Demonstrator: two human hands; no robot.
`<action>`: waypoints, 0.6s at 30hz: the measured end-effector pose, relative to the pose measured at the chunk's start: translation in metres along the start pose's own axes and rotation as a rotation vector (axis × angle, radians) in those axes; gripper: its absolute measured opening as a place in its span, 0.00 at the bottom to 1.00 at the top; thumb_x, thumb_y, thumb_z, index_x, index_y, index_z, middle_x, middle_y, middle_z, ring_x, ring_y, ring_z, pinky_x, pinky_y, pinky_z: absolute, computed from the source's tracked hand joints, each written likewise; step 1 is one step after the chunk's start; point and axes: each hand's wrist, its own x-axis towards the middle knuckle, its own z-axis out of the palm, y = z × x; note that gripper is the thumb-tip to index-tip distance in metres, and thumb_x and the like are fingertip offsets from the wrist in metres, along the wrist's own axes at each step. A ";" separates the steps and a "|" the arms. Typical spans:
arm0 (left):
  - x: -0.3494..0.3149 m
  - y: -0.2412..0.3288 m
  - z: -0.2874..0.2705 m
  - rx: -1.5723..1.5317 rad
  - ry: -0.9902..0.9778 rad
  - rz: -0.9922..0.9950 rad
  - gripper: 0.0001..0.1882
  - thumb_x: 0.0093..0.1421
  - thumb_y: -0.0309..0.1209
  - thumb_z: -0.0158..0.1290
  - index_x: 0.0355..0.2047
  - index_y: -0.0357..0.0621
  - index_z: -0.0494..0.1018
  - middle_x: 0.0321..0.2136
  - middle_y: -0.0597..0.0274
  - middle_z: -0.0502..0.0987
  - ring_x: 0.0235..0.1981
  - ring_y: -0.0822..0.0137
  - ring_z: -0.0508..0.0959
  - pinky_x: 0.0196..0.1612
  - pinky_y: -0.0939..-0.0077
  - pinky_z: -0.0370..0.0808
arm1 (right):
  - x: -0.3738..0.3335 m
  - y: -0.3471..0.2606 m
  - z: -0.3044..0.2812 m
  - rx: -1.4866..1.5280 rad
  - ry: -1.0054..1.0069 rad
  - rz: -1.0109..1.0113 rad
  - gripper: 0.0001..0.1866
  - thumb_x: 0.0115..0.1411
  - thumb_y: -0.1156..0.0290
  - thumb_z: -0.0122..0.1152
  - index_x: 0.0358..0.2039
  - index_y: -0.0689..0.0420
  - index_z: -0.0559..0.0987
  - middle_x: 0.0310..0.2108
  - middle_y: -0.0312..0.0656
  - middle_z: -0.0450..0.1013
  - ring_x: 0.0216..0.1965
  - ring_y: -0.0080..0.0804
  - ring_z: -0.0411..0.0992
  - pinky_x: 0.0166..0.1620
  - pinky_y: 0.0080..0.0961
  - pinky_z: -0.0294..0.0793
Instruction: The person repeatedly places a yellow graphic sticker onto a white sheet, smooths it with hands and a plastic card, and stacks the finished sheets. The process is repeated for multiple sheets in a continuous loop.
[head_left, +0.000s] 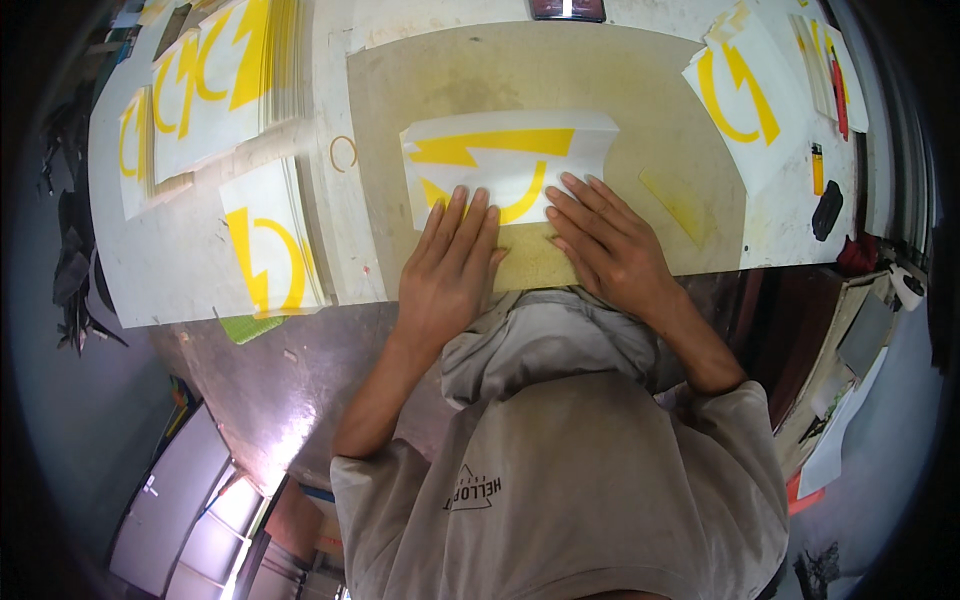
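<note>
A white sheet with yellow lightning-and-curve shapes [500, 146] lies in front of me on a brownish mat [400, 70]. Its far edge curls up slightly. My left hand [452, 255] rests flat with fingers stretched out, the fingertips on the sheet's near left part. My right hand [612, 240] lies on the near right part, fingers also extended. Neither hand grasps anything. Parts of the yellow shapes are covered by the fingers. Close to the right hand, a small yellowish translucent strip [675, 207] lies on the mat.
Stacks of similar printed sheets [215, 80] stand at the far left, with another stack [270, 240] nearer. More sheets [740, 100] lie at the right, beside a red pen-like tool [838, 95], a yellow lighter [817, 170] and a black object [826, 210]. A phone-like device [567, 9] sits at the far edge.
</note>
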 end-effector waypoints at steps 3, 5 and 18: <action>0.000 -0.001 0.001 -0.026 -0.004 -0.005 0.23 0.61 0.30 0.63 0.55 0.33 0.77 0.62 0.46 0.75 0.66 0.47 0.72 0.67 0.51 0.70 | -0.002 0.000 0.002 -0.002 -0.006 0.010 0.19 0.61 0.73 0.68 0.51 0.64 0.80 0.60 0.47 0.75 0.65 0.47 0.70 0.66 0.48 0.71; -0.001 -0.001 0.001 -0.059 -0.015 -0.016 0.23 0.63 0.28 0.62 0.57 0.32 0.76 0.62 0.44 0.74 0.67 0.44 0.70 0.68 0.48 0.69 | -0.001 0.000 0.002 0.006 0.000 0.010 0.19 0.61 0.73 0.68 0.52 0.64 0.80 0.60 0.46 0.75 0.65 0.47 0.70 0.67 0.48 0.71; -0.008 -0.011 -0.004 -0.069 -0.101 -0.064 0.27 0.67 0.33 0.56 0.65 0.38 0.70 0.68 0.50 0.69 0.71 0.49 0.65 0.72 0.48 0.62 | -0.003 0.000 0.000 0.021 -0.051 0.025 0.21 0.62 0.68 0.69 0.53 0.65 0.80 0.61 0.47 0.74 0.67 0.47 0.69 0.68 0.49 0.69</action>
